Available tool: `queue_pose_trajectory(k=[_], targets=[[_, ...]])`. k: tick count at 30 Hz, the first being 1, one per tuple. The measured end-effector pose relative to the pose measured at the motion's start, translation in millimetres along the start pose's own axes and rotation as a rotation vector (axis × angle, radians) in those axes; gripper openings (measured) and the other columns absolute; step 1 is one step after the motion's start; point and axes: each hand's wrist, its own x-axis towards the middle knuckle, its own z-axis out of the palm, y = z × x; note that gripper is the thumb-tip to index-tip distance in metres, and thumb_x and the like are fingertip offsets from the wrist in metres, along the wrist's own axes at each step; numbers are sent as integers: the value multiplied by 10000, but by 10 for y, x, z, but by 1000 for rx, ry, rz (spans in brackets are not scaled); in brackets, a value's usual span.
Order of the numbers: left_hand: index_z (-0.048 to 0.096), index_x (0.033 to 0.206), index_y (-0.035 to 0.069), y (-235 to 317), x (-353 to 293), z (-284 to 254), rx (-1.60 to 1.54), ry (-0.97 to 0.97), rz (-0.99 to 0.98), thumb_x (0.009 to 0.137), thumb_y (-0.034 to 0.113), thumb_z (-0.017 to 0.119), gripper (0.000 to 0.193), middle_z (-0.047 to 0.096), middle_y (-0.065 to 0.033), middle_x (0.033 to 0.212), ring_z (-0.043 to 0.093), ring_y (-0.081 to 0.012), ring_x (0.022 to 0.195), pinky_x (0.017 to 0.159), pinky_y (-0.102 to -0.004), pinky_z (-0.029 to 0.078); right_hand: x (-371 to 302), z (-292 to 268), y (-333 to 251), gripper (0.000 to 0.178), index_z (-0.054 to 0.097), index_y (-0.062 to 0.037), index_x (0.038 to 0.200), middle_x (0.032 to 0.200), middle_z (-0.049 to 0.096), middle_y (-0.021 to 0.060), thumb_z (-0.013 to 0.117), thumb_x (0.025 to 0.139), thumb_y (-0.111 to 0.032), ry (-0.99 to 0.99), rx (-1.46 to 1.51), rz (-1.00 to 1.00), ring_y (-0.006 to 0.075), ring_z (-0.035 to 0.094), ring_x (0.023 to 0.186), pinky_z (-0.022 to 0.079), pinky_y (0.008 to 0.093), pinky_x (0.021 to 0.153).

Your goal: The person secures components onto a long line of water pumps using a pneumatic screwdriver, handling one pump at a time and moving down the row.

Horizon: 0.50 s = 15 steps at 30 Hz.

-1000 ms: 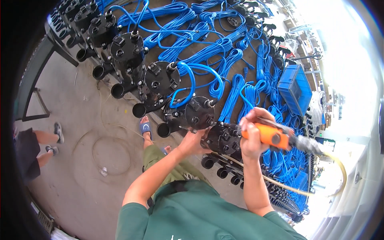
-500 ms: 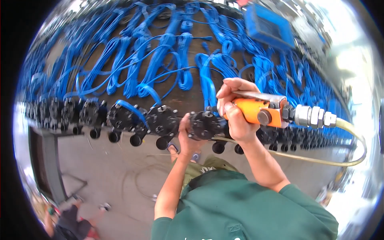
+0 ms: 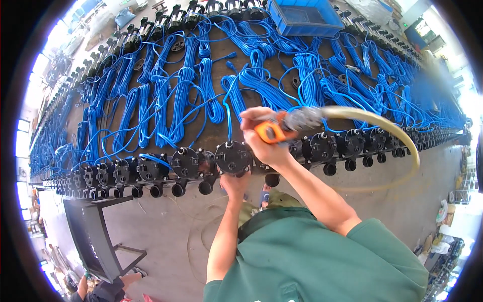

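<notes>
My right hand [image 3: 261, 143] is closed round an orange air tool [image 3: 270, 132], just above and right of a black round pump-like housing [image 3: 233, 160]. Blurred metal fittings join the tool to a yellowish hose [image 3: 380, 117] that loops off to the right. The tool's working tip is hidden by my hand. From below, my left hand [image 3: 235, 184] grips the near side of the housing, its fingertips partly hidden beneath it. A blue cable [image 3: 229, 121] runs into the top of this housing, whose round face carries screws along its rim.
More black housings [image 3: 185, 162] line the table's near edge on both sides. Coiled blue cables [image 3: 181, 100] cover the brown tabletop [image 3: 216, 133]. A blue plastic crate [image 3: 307, 29] sits at the far side. Another person [image 3: 108, 289] is at lower left, by a dark metal frame [image 3: 93, 236].
My right hand has turned the air tool and brought it closer to the housing's upper right. The view has shifted, showing more of the table's far side. My left hand stays on the housing.
</notes>
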Motion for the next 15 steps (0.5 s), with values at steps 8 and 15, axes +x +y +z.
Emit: queue_pose_trajectory(k=[8,15], targets=[[495,1298,-6,-201,-120,-19,-8,-36,-84,605,126,878,803,647,-135,1119,644,-243,1007,888,-359,514,100,50,332,160,663,28,926,825,675,53,618,772,30,-139,-185,70,106,644,741,520,261,681],[376,1455,26,-123,-151,-101,-20,-60,-48,605,103,861,982,638,-176,1217,655,-290,1084,942,-383,518,-342,38,-121,252,644,3,1057,901,671,64,596,815,54,-78,40,296,107,636,758,517,249,684]])
